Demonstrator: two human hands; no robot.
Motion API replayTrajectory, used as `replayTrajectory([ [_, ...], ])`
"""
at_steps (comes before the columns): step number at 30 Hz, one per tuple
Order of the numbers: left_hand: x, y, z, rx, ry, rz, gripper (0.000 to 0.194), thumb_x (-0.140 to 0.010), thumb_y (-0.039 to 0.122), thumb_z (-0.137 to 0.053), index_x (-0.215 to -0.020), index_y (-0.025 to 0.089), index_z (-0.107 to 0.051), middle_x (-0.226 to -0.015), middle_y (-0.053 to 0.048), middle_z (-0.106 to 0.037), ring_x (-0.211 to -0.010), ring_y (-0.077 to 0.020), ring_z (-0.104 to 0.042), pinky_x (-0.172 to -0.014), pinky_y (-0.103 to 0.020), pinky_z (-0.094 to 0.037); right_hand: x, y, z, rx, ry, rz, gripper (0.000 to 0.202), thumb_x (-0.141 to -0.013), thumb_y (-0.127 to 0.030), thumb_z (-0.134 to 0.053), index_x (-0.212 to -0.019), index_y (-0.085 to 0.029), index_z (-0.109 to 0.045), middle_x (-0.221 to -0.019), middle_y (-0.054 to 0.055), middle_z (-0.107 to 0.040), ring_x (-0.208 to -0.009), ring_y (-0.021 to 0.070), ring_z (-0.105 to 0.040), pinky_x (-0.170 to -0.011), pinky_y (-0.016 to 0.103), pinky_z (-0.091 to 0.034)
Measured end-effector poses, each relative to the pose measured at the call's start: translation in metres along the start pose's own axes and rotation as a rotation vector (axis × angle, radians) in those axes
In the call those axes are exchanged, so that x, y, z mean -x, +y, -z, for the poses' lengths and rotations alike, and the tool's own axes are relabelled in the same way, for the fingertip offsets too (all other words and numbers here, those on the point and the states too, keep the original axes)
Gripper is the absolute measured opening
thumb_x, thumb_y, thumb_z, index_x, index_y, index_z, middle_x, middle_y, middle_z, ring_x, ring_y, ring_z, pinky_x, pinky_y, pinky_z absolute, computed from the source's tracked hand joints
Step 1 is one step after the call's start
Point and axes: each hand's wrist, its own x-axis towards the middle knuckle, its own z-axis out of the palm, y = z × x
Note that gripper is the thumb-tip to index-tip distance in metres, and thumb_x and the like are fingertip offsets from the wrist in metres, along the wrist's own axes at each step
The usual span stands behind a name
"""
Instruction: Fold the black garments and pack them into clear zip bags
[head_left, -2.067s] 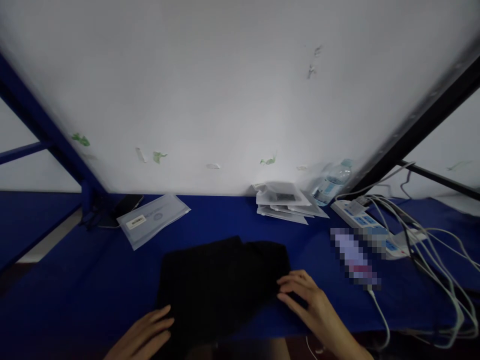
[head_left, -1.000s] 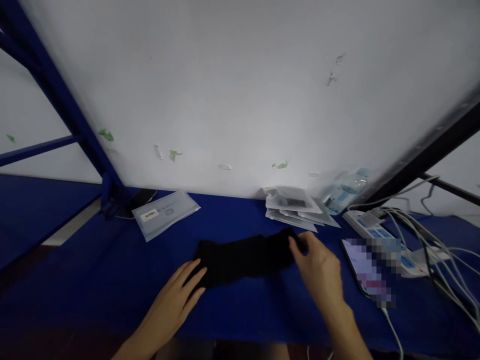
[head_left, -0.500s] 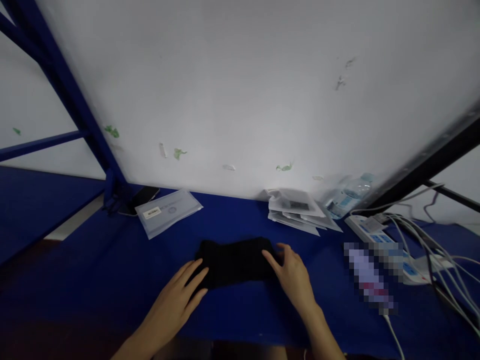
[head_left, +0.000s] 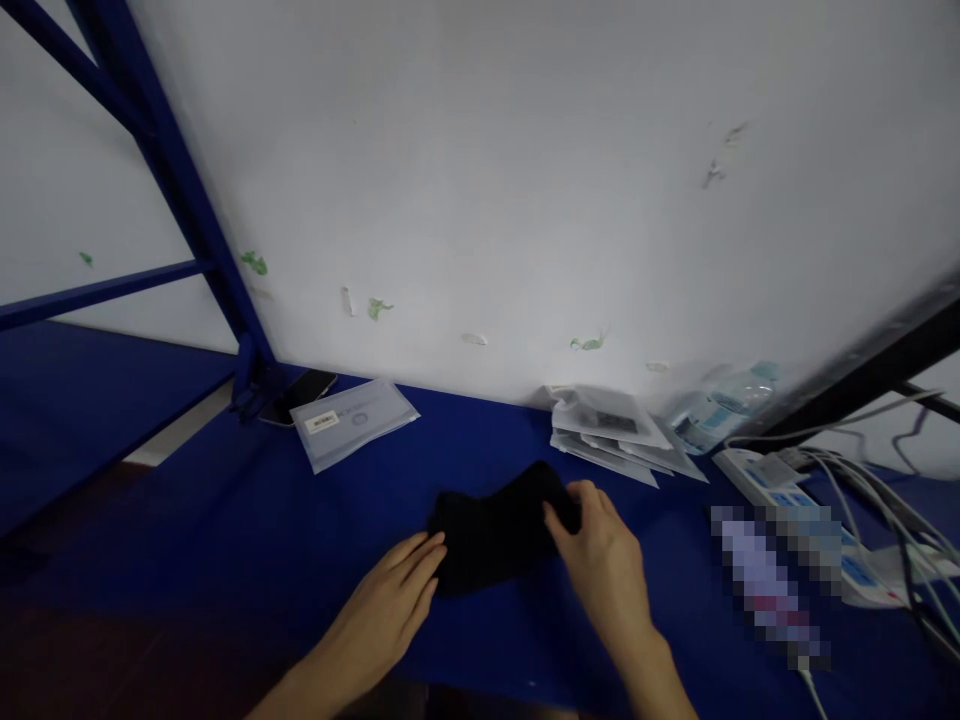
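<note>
A person's two bare hands bracket a black cloth (head_left: 491,540) on a blue tabletop (head_left: 360,530), its long axis running left to right, the right end angled slightly away from the person. The right hand (head_left: 606,560) has its grip closed on that end between thumb and fingers, the cloth stretching leftward from it. The left hand (head_left: 386,612), fingers extended and unclenched, rests on the opposite end; neither hand is nearer.

Plain black cloth (head_left: 491,545) — deep blue tabletop (head_left: 360,510) — green-flecked whitish wall (head_left: 487,200)
</note>
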Motion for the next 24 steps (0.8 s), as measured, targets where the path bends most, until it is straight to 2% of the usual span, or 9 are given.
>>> replayTrajectory([
  [3, 0.0, -0.004, -0.002, -0.011, 0.05, -0.035, 0.043, -0.098, 0.022, -0.041, -0.141, 0.025, -0.04, -0.141, -0.003, -0.052, -0.13, -0.0214, -0.047, -0.105, -0.039, -0.047, 0.022, -0.051, -0.007, -0.063, 0.005, 0.261, 0.02, -0.091, -0.039, -0.049, -0.101, -0.023, -0.056, -0.098, 0.013, -0.067, -0.085, 0.0286, -0.066, -0.067, 0.04, -0.054],
  [5, 0.001, -0.005, -0.004, -0.011, 0.088, -0.065, 0.045, -0.095, 0.018, -0.045, -0.14, 0.023, -0.041, -0.136, -0.007, -0.056, -0.128, -0.0242, -0.05, -0.102, -0.042, -0.049, 0.042, -0.073, -0.016, -0.112, -0.08, 0.462, 0.037, -0.09, -0.047, -0.051, -0.115, -0.021, -0.055, -0.119, 0.015, -0.064, -0.103, 0.0307, -0.063, -0.079, 0.043, -0.055],
  [6, 0.002, -0.004, -0.004, -0.006, 0.097, -0.073, 0.047, -0.093, 0.016, -0.046, -0.14, 0.022, -0.041, -0.136, -0.008, -0.057, -0.127, -0.0251, -0.05, -0.101, -0.043, -0.05, 0.052, -0.078, -0.021, -0.11, -0.114, 0.495, 0.039, -0.091, -0.046, -0.051, -0.12, -0.019, -0.054, -0.124, 0.015, -0.062, -0.109, 0.0305, -0.061, -0.084, 0.044, -0.055],
  [10, 0.004, 0.004, -0.001, 0.048, 0.073, -0.038, 0.048, -0.091, 0.012, -0.046, -0.138, 0.021, -0.04, -0.136, -0.01, -0.056, -0.128, -0.0241, -0.049, -0.102, -0.042, -0.048, 0.081, -0.075, -0.042, -0.075, -0.126, 0.51, 0.035, -0.096, -0.029, -0.042, -0.126, -0.013, -0.054, -0.127, 0.014, -0.062, -0.116, 0.0293, -0.059, -0.091, 0.044, -0.053],
  [13, -0.002, -0.001, 0.011, 0.125, 0.091, -0.004, 0.038, -0.093, 0.013, -0.043, -0.129, 0.023, -0.048, -0.129, -0.008, -0.06, -0.122, -0.0219, -0.054, -0.101, -0.041, -0.048, 0.082, -0.062, -0.045, -0.154, -0.163, 0.505, 0.035, -0.096, -0.029, -0.043, -0.127, -0.016, -0.054, -0.13, 0.012, -0.06, -0.118, 0.0275, -0.057, -0.092, 0.043, -0.052],
  [15, -0.012, -0.021, 0.026, 0.148, 0.154, 0.054, 0.029, -0.094, 0.016, -0.042, -0.119, 0.024, -0.055, -0.122, -0.007, -0.063, -0.115, -0.0211, -0.057, -0.101, -0.04, -0.046, 0.071, -0.052, -0.041, -0.245, -0.183, 0.409, 0.033, -0.095, -0.035, -0.044, -0.122, -0.02, -0.057, -0.127, 0.01, -0.061, -0.116, 0.0254, -0.058, -0.093, 0.041, -0.052],
  [19, -0.042, -0.094, 0.065, 0.118, 0.3, 0.292, 0.02, -0.09, 0.026, -0.048, -0.103, 0.019, -0.061, -0.107, -0.009, -0.064, -0.108, -0.0258, -0.057, -0.098, -0.045, -0.042, 0.04, -0.029, -0.036, -0.279, -0.131, 0.044, 0.048, -0.089, -0.053, -0.049, -0.118, -0.015, -0.058, -0.113, 0.014, -0.065, -0.107, 0.0294, -0.061, -0.088, 0.046, -0.052],
  [22, -0.066, -0.141, 0.082, 0.149, 0.276, 0.366, 0.02, -0.08, 0.033, -0.061, -0.091, 0.017, -0.063, -0.089, -0.007, -0.065, -0.088, -0.0254, -0.061, -0.082, -0.04, -0.049, 0.024, -0.022, -0.045, -0.28, -0.246, -0.102, 0.067, -0.079, -0.062, -0.057, -0.121, -0.01, -0.057, -0.112, 0.017, -0.065, -0.105, 0.0331, -0.061, -0.085, 0.047, -0.052],
  [24, -0.077, -0.159, 0.083, 0.193, 0.225, 0.384, 0.02, -0.074, 0.036, -0.065, -0.082, 0.018, -0.064, -0.077, -0.003, -0.064, -0.074, -0.0223, -0.061, -0.072, -0.035, -0.05, 0.019, -0.025, -0.053, -0.31, -0.319, -0.125, 0.07, -0.076, -0.061, -0.061, -0.122, -0.009, -0.057, -0.112, 0.018, -0.065, -0.107, 0.0336, -0.06, -0.087, 0.046, -0.051],
])
